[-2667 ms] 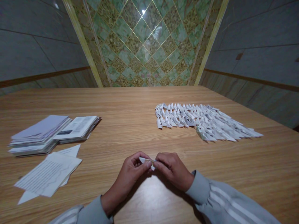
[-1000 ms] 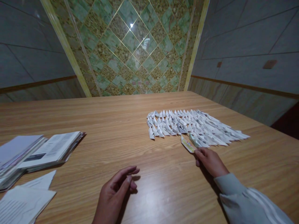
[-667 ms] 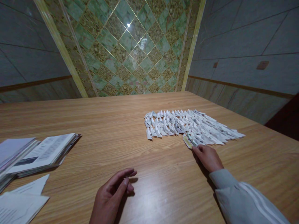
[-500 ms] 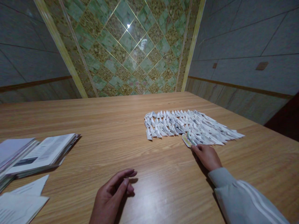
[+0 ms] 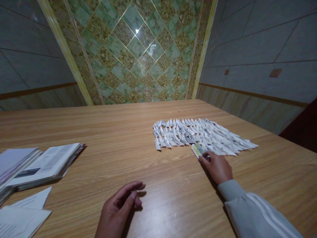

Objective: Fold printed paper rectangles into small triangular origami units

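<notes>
A left hand [image 5: 121, 205] hangs loosely curled, fingers clear of the thumb, over a wooden table [image 5: 158, 178], with loose printed sheets [image 5: 22, 216] and paper stacks [image 5: 51, 160] off to its left. Farther in, a right hand [image 5: 216, 167] has fingertips at a yellow-printed folded paper [image 5: 196, 150], its grip impossible to tell; the piece lies at the near edge of rows of folded paper shapes [image 5: 205, 135], before a diamond-tiled wall [image 5: 146, 49]

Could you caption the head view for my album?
Right hand at a folded paper beside rows of others, left hand half-curled over the wooden table.
</notes>
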A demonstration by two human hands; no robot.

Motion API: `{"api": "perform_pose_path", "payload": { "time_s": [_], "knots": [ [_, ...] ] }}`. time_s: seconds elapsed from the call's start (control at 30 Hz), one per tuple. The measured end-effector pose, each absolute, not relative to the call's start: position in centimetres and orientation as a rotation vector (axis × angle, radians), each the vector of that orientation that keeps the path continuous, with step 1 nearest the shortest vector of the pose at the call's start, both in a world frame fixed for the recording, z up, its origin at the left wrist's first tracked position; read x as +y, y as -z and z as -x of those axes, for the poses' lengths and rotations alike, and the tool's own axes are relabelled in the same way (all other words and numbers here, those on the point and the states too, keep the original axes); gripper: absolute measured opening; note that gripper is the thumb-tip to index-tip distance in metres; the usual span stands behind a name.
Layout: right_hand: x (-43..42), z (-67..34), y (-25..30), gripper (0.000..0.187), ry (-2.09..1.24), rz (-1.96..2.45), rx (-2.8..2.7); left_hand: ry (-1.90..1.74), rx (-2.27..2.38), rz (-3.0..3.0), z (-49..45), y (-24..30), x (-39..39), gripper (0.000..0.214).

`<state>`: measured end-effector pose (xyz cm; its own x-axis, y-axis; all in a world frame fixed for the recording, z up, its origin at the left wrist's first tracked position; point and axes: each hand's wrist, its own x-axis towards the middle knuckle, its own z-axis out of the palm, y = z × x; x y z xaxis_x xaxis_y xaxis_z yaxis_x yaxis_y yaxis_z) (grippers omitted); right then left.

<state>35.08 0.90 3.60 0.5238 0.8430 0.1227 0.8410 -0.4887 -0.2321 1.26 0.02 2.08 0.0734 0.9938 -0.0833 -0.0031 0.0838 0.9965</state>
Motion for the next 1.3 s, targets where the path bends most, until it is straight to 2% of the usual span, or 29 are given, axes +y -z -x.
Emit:
{"api": "perform_pose_path", "payload": {
  "time_s": [0.3,0.77,1.03,1.3],
  "knots": [
    [1.6,-34.0,-3.8,0.03,0.001,2.554,-1.509,-1.216,1.209,-1.136,-2.1,-2.6,-0.9,0.026],
    [1.9,-34.7,-4.8,0.033,0.038,2.615,-1.532,-1.226,1.222,-1.159,-2.2,-2.8,-0.9,0.029],
    [2.5,-36.0,-5.5,0.026,0.096,2.596,-1.728,-1.218,1.245,-1.173,-2.0,-2.8,-0.8,0.03],
    [2.9,-36.6,-5.9,0.026,0.099,2.603,-1.795,-1.2,1.261,-1.165,-1.7,-2.2,-0.5,0.033]
  ]
}}
